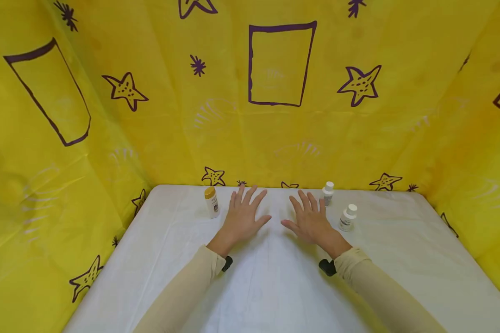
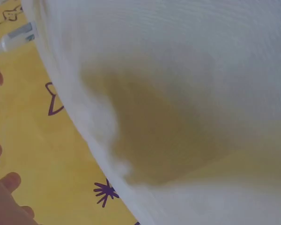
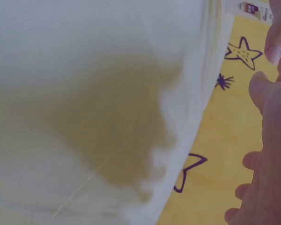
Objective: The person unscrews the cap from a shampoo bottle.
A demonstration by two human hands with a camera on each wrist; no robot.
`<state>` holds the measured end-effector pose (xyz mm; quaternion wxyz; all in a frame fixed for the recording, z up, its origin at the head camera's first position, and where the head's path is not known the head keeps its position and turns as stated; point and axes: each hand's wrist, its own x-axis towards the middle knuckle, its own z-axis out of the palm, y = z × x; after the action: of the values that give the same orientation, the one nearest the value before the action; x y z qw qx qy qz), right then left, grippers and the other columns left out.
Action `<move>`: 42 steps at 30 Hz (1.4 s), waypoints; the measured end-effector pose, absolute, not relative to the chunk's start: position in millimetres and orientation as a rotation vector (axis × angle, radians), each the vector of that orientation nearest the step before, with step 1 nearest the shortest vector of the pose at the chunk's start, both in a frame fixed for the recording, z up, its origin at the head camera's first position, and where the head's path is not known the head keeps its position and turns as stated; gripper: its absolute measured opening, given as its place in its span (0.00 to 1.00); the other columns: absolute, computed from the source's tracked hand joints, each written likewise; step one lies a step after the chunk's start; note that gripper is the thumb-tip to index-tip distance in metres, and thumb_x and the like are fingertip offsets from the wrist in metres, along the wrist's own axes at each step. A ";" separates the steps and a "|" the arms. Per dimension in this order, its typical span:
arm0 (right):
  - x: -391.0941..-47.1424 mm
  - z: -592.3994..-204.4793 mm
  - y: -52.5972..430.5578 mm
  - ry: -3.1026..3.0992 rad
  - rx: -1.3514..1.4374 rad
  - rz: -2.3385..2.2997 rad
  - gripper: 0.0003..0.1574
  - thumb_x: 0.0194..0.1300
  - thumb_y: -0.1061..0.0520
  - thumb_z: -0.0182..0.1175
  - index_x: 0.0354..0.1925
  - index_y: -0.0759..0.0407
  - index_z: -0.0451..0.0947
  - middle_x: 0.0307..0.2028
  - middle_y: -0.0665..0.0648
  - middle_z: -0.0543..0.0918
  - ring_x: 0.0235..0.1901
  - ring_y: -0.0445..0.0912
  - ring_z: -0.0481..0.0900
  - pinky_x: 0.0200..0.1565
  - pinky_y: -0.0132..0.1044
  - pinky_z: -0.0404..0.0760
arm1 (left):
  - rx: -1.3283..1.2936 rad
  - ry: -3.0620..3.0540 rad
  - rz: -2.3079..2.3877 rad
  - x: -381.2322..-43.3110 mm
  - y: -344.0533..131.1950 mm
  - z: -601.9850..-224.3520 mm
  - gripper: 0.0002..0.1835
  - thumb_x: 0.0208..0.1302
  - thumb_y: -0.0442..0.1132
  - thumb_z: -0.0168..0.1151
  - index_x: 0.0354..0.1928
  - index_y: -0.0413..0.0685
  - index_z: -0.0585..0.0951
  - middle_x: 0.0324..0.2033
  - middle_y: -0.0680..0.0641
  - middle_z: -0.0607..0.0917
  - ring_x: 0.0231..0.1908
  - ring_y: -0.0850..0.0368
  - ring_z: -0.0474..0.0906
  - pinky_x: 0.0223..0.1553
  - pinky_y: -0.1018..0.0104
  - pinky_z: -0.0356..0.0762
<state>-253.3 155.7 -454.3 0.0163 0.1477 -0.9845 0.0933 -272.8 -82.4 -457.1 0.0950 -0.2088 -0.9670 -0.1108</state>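
Observation:
Both bare hands reach over the white table, palms down, fingers spread and holding nothing. My left hand (image 1: 242, 218) is just right of a white bottle with a yellow cap (image 1: 211, 202). My right hand (image 1: 312, 224) stands left of two small white bottles with white caps. The farther white bottle (image 1: 328, 193) is partly behind its fingers; the nearer white bottle (image 1: 347, 218) stands beside its wrist. A gap separates the two thumbs. In the right wrist view, my right hand (image 3: 275, 159) fills the right edge, and part of a labelled bottle (image 3: 251, 9) shows at the top.
The table (image 1: 271, 286) is covered by a white cloth, with hand shadows on it. Yellow sheeting (image 1: 216, 134) with purple starfish drawings and outlined shapes rises behind the table and along both sides. Dark wrist straps (image 1: 327, 267) show at the cuffs of the light sleeves.

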 end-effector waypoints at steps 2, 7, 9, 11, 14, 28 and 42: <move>-253.8 -454.0 154.1 -3.058 0.458 0.302 0.53 0.73 0.28 0.50 0.80 0.57 0.50 0.81 0.67 0.46 0.80 0.68 0.43 0.73 0.75 0.40 | -0.607 -2.847 -0.347 -273.2 -83.0 -455.9 0.40 0.71 0.66 0.54 0.80 0.67 0.56 0.80 0.47 0.56 0.81 0.35 0.40 0.78 0.34 0.40; -254.8 -453.7 150.5 -3.035 0.466 0.335 0.53 0.72 0.28 0.50 0.80 0.56 0.50 0.80 0.67 0.48 0.79 0.67 0.45 0.73 0.75 0.41 | -0.575 -2.811 -0.405 -274.8 -85.0 -453.1 0.40 0.70 0.64 0.57 0.80 0.64 0.57 0.80 0.47 0.54 0.81 0.36 0.41 0.79 0.35 0.39; -255.1 -453.5 149.0 -3.011 0.482 0.357 0.53 0.72 0.28 0.51 0.80 0.56 0.52 0.80 0.67 0.50 0.79 0.68 0.47 0.73 0.75 0.43 | -0.566 -2.803 -0.418 -275.2 -86.2 -451.7 0.40 0.70 0.63 0.57 0.80 0.64 0.57 0.81 0.47 0.52 0.81 0.36 0.40 0.79 0.35 0.38; -255.9 -453.2 147.2 -2.984 0.499 0.394 0.53 0.72 0.29 0.52 0.79 0.57 0.52 0.80 0.68 0.51 0.79 0.68 0.48 0.73 0.74 0.45 | -0.562 -2.784 -0.431 -275.6 -87.9 -449.9 0.40 0.71 0.62 0.58 0.80 0.63 0.57 0.81 0.46 0.52 0.81 0.36 0.40 0.79 0.36 0.38; -257.8 -451.6 143.2 -2.948 0.533 0.469 0.52 0.73 0.31 0.53 0.79 0.59 0.52 0.79 0.69 0.50 0.78 0.69 0.49 0.73 0.73 0.48 | -0.556 -2.740 -0.447 -275.7 -91.8 -445.6 0.40 0.71 0.61 0.59 0.80 0.61 0.57 0.81 0.46 0.52 0.80 0.37 0.41 0.79 0.36 0.39; -262.7 -435.9 117.1 -2.864 0.549 0.758 0.50 0.75 0.35 0.54 0.78 0.61 0.52 0.78 0.71 0.52 0.75 0.70 0.52 0.71 0.71 0.56 | -0.490 -2.519 -0.483 -273.8 -110.9 -431.9 0.45 0.63 0.54 0.71 0.77 0.50 0.61 0.76 0.41 0.62 0.77 0.34 0.50 0.76 0.36 0.50; -272.0 -427.0 88.2 -2.842 0.563 0.917 0.49 0.75 0.35 0.53 0.78 0.61 0.51 0.77 0.68 0.52 0.78 0.66 0.48 0.74 0.69 0.51 | -0.283 -2.474 -0.769 -272.2 -136.3 -420.8 0.51 0.61 0.50 0.74 0.79 0.46 0.54 0.78 0.40 0.56 0.79 0.38 0.43 0.78 0.40 0.45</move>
<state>-272.0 88.2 -427.0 0.0511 0.1849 -0.9340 0.3013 -272.2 -136.3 -420.8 0.2644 -0.1047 -0.9155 -0.2846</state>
